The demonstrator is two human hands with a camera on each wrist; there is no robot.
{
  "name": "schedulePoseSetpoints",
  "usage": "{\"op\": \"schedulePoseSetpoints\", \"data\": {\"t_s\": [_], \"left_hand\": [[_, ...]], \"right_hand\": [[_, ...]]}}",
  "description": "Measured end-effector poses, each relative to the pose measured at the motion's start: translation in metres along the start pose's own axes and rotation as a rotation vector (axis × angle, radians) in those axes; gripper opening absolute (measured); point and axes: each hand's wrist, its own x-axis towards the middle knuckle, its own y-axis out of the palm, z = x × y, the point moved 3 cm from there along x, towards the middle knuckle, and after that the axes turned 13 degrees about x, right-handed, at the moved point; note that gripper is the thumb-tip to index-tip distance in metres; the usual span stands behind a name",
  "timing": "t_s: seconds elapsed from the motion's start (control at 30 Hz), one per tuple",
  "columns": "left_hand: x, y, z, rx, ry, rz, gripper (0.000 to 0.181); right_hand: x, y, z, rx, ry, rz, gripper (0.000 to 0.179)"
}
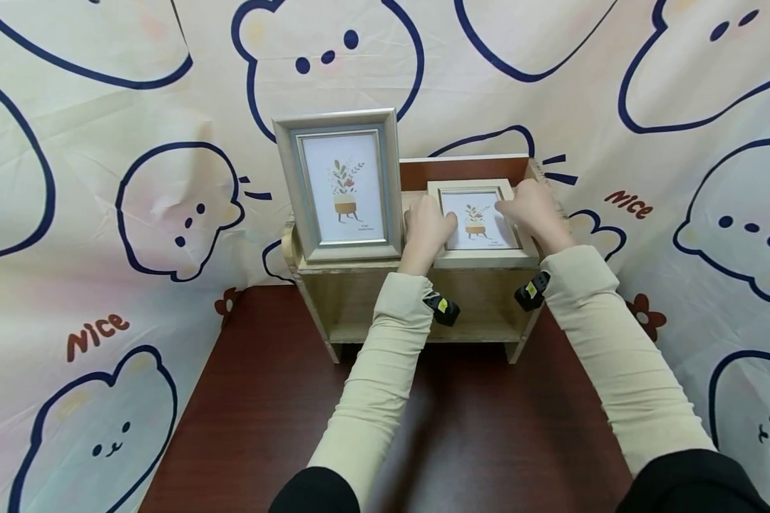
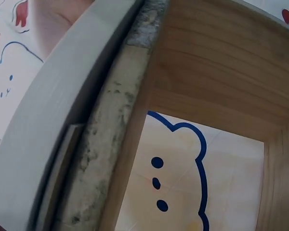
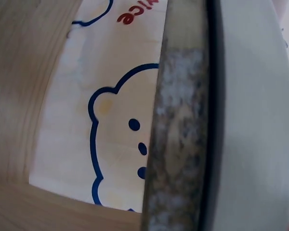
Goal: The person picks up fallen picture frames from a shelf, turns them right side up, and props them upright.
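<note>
Atop the shelf, we see the small frame between our two hands, just right of the large frame. Our left hand holds the small frame by its left side, thumb toward the front. Our right hand holds it near the upper right corner, thumb laid over the border toward the print. Both grips are closed on that frame; the fingertips behind it are hidden from us. It leans back with its face turned up toward us, and we cannot tell whether its full weight rests on the shelf.

The large frame stands steeper on the left part of the shelf, its right edge just beside our left hand; whether they touch, we cannot tell. Both frames show a potted plant.

From each wrist, we see the pale lower edge of the small frame running along the rough, mottled front edge of the shelf, with a dark gap between them.

Below, the shelf stands on the dark reddish table, before a cloth printed with bears. We wear pale sleeves, and a black camera sits at our left wrist.
</note>
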Motion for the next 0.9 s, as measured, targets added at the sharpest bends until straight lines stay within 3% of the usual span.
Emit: {"op": "schedulePoseSetpoints", "data": {"t_s": [0.13,0.27,0.47,0.63,0.67,0.8,0.9], "left_hand": [[0.001,0.002,0.002,-0.027,-0.031,0.011,0.024],[0.000,0.003,0.004,-0.072,-0.052,0.005,0.023],[-0.002,0.005,0.005,-0.094,-0.035,-0.046,0.028],[-0.002,0.007,0.006,-0.088,-0.028,-0.071,0.024],[-0.002,0.007,0.007,-0.090,-0.026,-0.074,0.025],[-0.003,0.009,0.007,-0.093,-0.023,-0.085,0.025],[-0.003,0.008,0.006,-0.079,-0.026,-0.105,0.017]], "right_hand": [[-0.002,0.003,-0.002,0.058,0.006,0.009,0.029],[-0.004,0.006,-0.005,0.049,-0.038,-0.035,0.011],[-0.006,0.010,-0.008,-0.019,-0.121,-0.104,0.006],[-0.008,0.014,-0.012,0.001,-0.131,-0.150,0.003],[-0.008,0.014,-0.013,0.014,-0.126,-0.153,0.006],[-0.010,0.015,-0.015,0.087,-0.106,-0.160,0.051],[-0.011,0.014,-0.015,0.141,-0.101,-0.167,0.058]]}}
